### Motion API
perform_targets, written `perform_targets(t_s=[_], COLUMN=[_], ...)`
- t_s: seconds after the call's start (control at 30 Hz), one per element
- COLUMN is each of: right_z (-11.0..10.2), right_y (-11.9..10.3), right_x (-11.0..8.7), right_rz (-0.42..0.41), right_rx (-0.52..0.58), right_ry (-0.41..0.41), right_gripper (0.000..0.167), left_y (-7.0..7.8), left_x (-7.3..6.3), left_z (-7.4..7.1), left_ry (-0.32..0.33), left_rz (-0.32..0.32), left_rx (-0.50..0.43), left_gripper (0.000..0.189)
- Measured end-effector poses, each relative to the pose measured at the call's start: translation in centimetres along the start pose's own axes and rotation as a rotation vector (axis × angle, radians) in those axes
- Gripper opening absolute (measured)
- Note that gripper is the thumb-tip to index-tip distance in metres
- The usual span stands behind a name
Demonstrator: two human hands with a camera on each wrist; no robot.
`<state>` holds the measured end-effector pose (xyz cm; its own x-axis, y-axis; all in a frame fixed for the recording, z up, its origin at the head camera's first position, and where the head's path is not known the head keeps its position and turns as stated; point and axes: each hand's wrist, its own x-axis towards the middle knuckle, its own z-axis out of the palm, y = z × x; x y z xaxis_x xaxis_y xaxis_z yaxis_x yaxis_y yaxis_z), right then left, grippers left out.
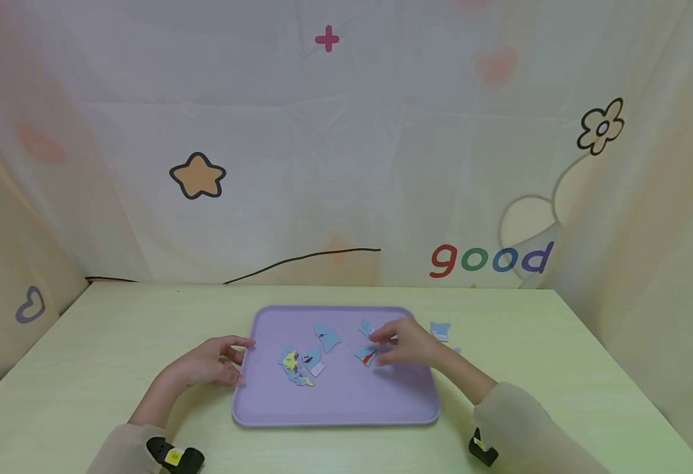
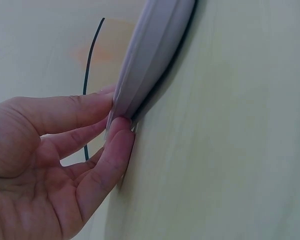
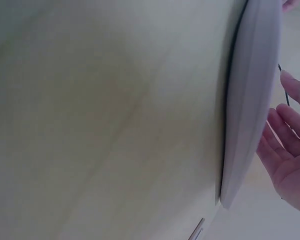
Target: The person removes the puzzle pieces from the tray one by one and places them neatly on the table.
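Observation:
A purple tray point(image 1: 334, 408) lies on the table with several light-blue picture puzzle pieces on it. At its left edge, my left hand point(image 1: 212, 361) holds the rim; the left wrist view shows thumb and fingertips against the tray edge point(image 2: 150, 55). Over the right half of the tray is my right hand point(image 1: 408, 342), thumb and fingers spread apart. Its thumb tip is close by a blue piece with red point(image 1: 366, 356), and its index finger by another blue piece point(image 1: 366, 327). In the right wrist view, that hand point(image 3: 292, 150) shows beyond the tray wall, with nothing visible between thumb and fingers.
On the tray's left half lie a yellow-and-blue cluster point(image 1: 291, 366), a blue piece with a dark mark point(image 1: 310, 358) and a larger blue piece point(image 1: 327, 337). Another piece point(image 1: 439, 330) lies on the table right of the tray. A printed curtain point(image 1: 346, 164) hangs behind.

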<state>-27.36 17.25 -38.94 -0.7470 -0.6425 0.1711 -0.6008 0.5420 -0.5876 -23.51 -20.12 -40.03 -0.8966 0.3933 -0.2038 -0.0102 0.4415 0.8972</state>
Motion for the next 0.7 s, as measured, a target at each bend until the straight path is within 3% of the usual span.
perform_targets(t_s=[0.33,0.7], right_z=[0.8,1.3], right_y=[0.1,-0.1], right_x=[0.8,1.3], right_rz=[-0.065,-0.088], right_rx=[-0.164,-0.236], right_ry=[0.000,-0.029], right_gripper=[0.041,0.037], left_y=[-0.2,-0.2], left_x=[0.1,0.1], left_z=[0.0,0.0], left_ry=[0.003,0.004], left_rz=[-0.004,-0.008], left_rx=[0.003,-0.002], left_gripper=[0.063,0.064])
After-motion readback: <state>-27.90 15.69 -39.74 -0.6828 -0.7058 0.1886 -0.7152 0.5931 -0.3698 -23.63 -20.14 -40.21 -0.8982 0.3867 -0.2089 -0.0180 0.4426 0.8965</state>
